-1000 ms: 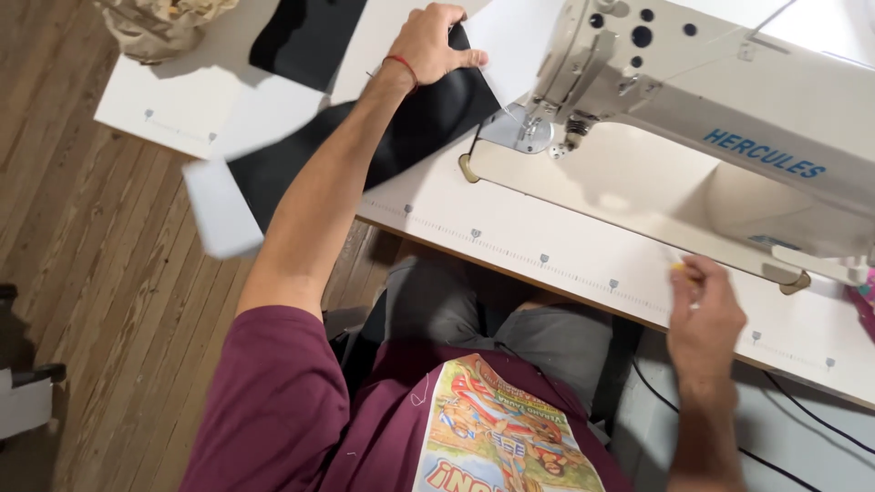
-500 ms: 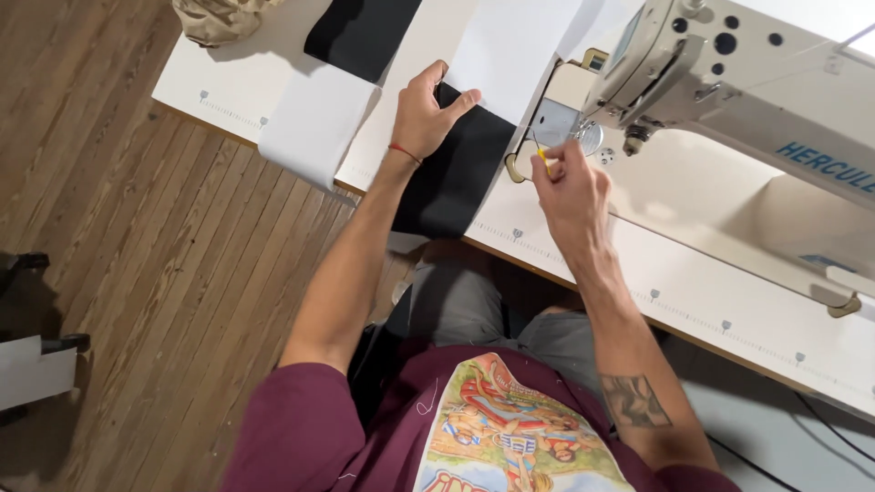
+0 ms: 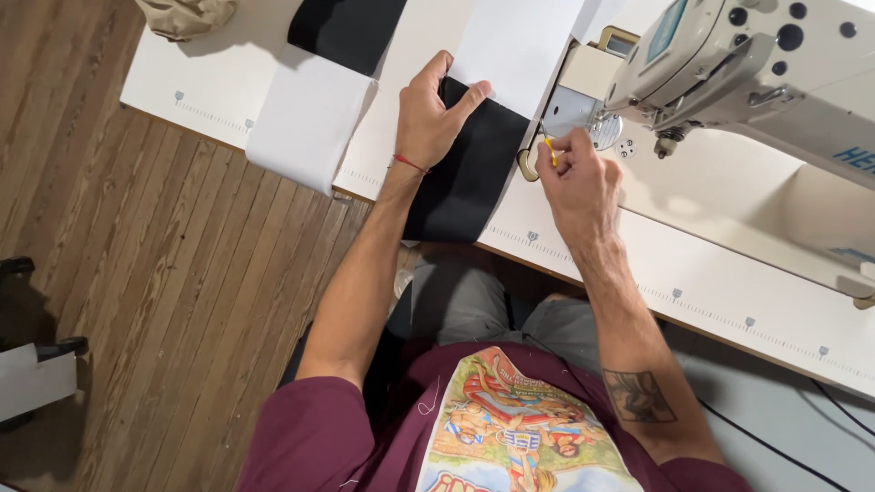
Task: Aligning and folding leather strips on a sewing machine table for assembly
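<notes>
Wooden plank flooring is showing to the left of a white worktop that is carrying a white industrial sewing machine. On the worktop, a black fabric piece is lying beside the machine's needle area, its near end hanging over the worktop edge. The left hand is resting on the upper end of the black fabric piece, fingers pressed together and laid flat, thumb spread onto the cloth. The right hand is sitting just right of the fabric, its fingers pinching a small yellow tool close to the presser foot area. A white fabric strip is draping over the worktop edge farther left. No containers are visible.
</notes>
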